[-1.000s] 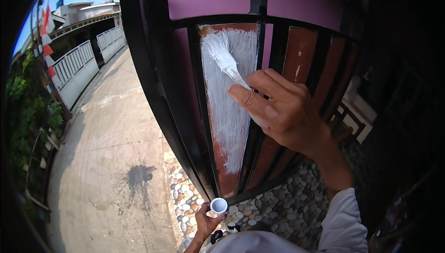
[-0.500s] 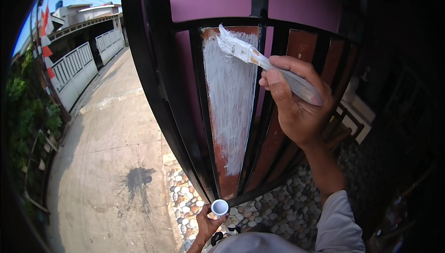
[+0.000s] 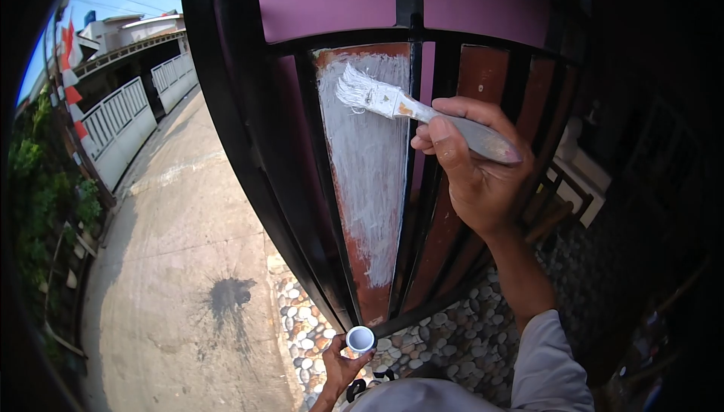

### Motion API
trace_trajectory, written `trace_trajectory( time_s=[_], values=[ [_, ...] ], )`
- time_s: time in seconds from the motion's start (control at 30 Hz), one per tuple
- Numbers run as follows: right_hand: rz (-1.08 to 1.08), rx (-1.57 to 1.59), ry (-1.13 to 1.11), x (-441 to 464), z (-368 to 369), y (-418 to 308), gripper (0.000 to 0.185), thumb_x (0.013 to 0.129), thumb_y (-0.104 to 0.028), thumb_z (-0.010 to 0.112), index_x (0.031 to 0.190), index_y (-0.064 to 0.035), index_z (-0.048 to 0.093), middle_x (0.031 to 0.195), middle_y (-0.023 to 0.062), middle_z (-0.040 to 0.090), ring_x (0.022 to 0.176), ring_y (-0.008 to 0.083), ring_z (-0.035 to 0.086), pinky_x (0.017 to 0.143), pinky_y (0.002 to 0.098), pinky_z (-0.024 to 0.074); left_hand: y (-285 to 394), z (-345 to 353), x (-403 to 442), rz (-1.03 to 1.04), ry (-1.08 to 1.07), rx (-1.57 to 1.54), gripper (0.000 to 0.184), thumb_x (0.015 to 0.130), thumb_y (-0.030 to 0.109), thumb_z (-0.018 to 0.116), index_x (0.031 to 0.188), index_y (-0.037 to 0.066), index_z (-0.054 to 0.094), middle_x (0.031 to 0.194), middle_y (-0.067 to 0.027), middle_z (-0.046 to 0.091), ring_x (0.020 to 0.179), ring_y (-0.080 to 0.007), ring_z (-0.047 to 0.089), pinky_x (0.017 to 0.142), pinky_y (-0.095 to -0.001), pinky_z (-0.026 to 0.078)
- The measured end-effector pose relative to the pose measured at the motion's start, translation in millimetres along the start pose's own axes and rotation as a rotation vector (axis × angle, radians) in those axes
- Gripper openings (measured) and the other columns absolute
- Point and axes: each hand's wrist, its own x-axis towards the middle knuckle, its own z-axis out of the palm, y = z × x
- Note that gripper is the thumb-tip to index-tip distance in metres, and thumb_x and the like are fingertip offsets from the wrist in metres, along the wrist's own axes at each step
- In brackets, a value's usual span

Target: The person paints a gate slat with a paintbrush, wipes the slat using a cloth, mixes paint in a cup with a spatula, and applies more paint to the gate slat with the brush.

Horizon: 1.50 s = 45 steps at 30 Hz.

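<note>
My right hand grips a paintbrush by its grey handle. White paint coats the brush's ferrule and splayed bristles, which lie over the upper part of a gate panel. Streaky whitish paint covers most of that panel, while reddish brown shows along its top, left edge and bottom tip. Low in the view, my left hand is closed around a small white paint cup, held upright with its opening facing me. Pale paint coats the inside of the cup.
Black metal bars frame the panel, with brown panels to its right and a pink wall behind. Below is a pebbled floor. A concrete lane with a dark stain runs along the left.
The paintbrush in my right hand has moved down slightly from the panel's top edge, over the painted area. My left hand still holds the cup. The view has shifted a little.
</note>
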Motion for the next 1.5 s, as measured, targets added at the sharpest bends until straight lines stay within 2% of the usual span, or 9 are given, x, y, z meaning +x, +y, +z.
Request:
trace_trajectory(
  time_s=[0.03, 0.27, 0.43, 0.57, 0.77, 0.93, 1.17, 1.3, 1.5],
  values=[
    [0.015, 0.071, -0.004, 2.1, 1.3, 1.9, 0.015, 0.090, -0.008, 0.067, 0.101, 0.0017, 0.065, 0.080, 0.0068, 0.069, 0.074, 0.0095, 0.068, 0.063, 0.0224, 0.0541, -1.9, 0.5, 0.6, 0.008, 0.000, 0.007, 0.052, 0.064, 0.020, 0.091, 0.101, -0.001, 0.060, 0.092, -0.0111, 0.069, 0.089, -0.0173, 0.066, 0.080, -0.0328, 0.053],
    [0.125, 0.380, -0.021, 21.4, 6.5, 19.2, 0.017, 0.093, -0.011, 0.064, 0.100, 0.0043, 0.064, 0.079, 0.0083, 0.069, 0.073, 0.0116, 0.068, 0.065, 0.0242, 0.0567, 5.5, 3.7, 3.5, -0.007, -0.005, -0.039, 0.050, 0.065, 0.018, 0.091, 0.100, -0.001, 0.060, 0.092, -0.0105, 0.069, 0.089, -0.0168, 0.065, 0.080, -0.0325, 0.053],
    [0.121, 0.228, 0.104, 18.4, -6.1, 26.1, 0.021, 0.093, -0.013, 0.064, 0.102, 0.0054, 0.064, 0.076, 0.0136, 0.070, 0.069, 0.0148, 0.069, 0.061, 0.0257, 0.0574, 3.4, 2.9, 5.2, -0.002, -0.017, -0.013, 0.050, 0.065, 0.018, 0.091, 0.100, -0.001, 0.061, 0.091, -0.0105, 0.069, 0.089, -0.0168, 0.065, 0.080, -0.0323, 0.053],
    [0.122, 0.255, 0.133, 18.3, -9.9, 17.7, 0.021, 0.093, -0.014, 0.064, 0.102, 0.0058, 0.064, 0.077, 0.0135, 0.070, 0.069, 0.0154, 0.070, 0.061, 0.0256, 0.0576, 9.0, 1.8, 6.9, -0.020, -0.017, -0.006, 0.050, 0.065, 0.018, 0.091, 0.100, -0.001, 0.061, 0.092, -0.0111, 0.069, 0.089, -0.0169, 0.065, 0.081, -0.0324, 0.053],
    [0.122, 0.417, 0.037, 22.1, 4.9, 24.6, 0.022, 0.093, -0.015, 0.065, 0.100, 0.0056, 0.063, 0.078, 0.0120, 0.069, 0.070, 0.0155, 0.070, 0.061, 0.0254, 0.0581, 7.6, 4.6, 9.9, -0.006, -0.010, 0.009, 0.052, 0.065, 0.018, 0.091, 0.101, -0.002, 0.060, 0.093, -0.0123, 0.070, 0.090, -0.0175, 0.066, 0.081, -0.0327, 0.053],
    [0.065, 0.315, 0.106, 19.3, -6.1, 38.9, 0.023, 0.094, -0.017, 0.064, 0.101, 0.0057, 0.063, 0.078, 0.0127, 0.069, 0.071, 0.0162, 0.070, 0.060, 0.0254, 0.0578, 14.4, 3.8, 10.7, -0.007, -0.011, 0.034, 0.054, 0.064, 0.018, 0.091, 0.102, -0.003, 0.059, 0.093, -0.0121, 0.070, 0.089, -0.0174, 0.066, 0.082, -0.0328, 0.053],
    [0.156, 0.307, 0.224, 17.3, -18.6, 35.3, 0.021, 0.094, -0.013, 0.064, 0.099, 0.0075, 0.063, 0.079, 0.0158, 0.069, 0.068, 0.0187, 0.070, 0.061, 0.0273, 0.0580, 6.0, 6.4, 13.5, -0.004, -0.021, -0.019, 0.053, 0.064, 0.019, 0.092, 0.100, -0.002, 0.060, 0.091, -0.0109, 0.070, 0.087, -0.0165, 0.065, 0.081, -0.0328, 0.053],
    [0.161, 0.250, 0.232, 16.0, -24.3, 29.1, 0.023, 0.094, -0.014, 0.064, 0.099, 0.0079, 0.063, 0.079, 0.0158, 0.069, 0.068, 0.0187, 0.070, 0.062, 0.0273, 0.0582, 9.3, 5.1, 13.9, -0.006, -0.024, -0.019, 0.052, 0.064, 0.019, 0.092, 0.099, -0.002, 0.060, 0.091, -0.0107, 0.069, 0.087, -0.0163, 0.065, 0.081, -0.0324, 0.052],
    [0.100, 0.386, 0.111, 15.1, -10.2, 31.9, 0.023, 0.095, -0.015, 0.062, 0.099, 0.0070, 0.063, 0.079, 0.0135, 0.069, 0.071, 0.0162, 0.070, 0.063, 0.0264, 0.0578, 10.8, 5.4, 15.3, -0.012, -0.031, 0.022, 0.051, 0.064, 0.018, 0.091, 0.099, -0.002, 0.060, 0.092, -0.0110, 0.069, 0.088, -0.0167, 0.065, 0.081, -0.0323, 0.052]
  ],
)
